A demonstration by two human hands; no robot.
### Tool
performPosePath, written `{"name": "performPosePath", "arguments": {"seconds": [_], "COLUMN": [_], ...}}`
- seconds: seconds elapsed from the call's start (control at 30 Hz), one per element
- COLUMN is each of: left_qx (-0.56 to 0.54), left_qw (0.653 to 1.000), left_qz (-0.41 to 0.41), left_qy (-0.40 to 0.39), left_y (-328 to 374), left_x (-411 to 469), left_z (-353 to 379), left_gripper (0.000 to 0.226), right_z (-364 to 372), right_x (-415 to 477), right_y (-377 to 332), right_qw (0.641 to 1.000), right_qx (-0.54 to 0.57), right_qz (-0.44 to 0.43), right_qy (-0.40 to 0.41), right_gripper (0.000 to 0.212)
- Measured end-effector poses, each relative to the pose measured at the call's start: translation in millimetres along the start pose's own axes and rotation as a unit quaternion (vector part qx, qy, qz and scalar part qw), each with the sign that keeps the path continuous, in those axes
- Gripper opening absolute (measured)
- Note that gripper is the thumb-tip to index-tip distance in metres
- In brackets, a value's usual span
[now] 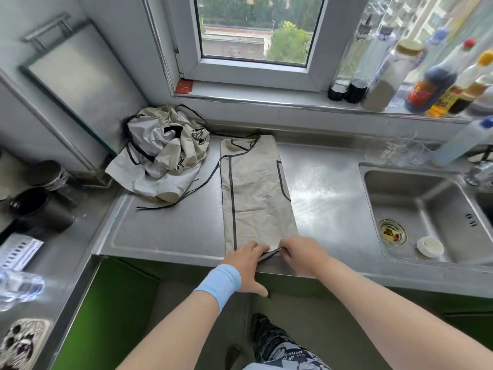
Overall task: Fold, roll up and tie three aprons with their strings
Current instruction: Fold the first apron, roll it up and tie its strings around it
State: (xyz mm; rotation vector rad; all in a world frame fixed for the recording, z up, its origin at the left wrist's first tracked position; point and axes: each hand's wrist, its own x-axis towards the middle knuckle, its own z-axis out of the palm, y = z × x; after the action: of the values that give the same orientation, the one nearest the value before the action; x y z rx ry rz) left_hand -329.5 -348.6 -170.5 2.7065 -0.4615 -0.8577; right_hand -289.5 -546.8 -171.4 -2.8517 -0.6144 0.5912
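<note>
A beige apron with black trim [256,193] lies folded into a long narrow strip on the steel counter, running from the window wall to the front edge. My left hand [246,259], with a blue wristband, and my right hand [301,252] both pinch its near end, which is turned up into a small first roll. Its black strings [205,182] trail off to the left. At the back left sits a crumpled heap of more beige aprons [162,153].
A steel sink [421,212] with a small white cup in it lies to the right. Bottles line the windowsill at the right. Dark cups, a plastic bottle and a phone sit on the left counter. A cutting board leans on the left wall.
</note>
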Motion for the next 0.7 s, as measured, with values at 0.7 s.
{"name": "performPosePath", "arguments": {"seconds": [0.7], "left_qx": [-0.004], "left_qw": [0.928], "left_qz": [-0.086], "left_qy": [0.363], "left_y": [-28], "left_x": [105], "left_z": [-173], "left_gripper": [0.041], "right_z": [-87], "right_x": [118], "right_y": [51], "right_qw": [0.886], "right_qx": [0.401], "right_qz": [0.188], "right_qy": [0.137], "right_gripper": [0.018]}}
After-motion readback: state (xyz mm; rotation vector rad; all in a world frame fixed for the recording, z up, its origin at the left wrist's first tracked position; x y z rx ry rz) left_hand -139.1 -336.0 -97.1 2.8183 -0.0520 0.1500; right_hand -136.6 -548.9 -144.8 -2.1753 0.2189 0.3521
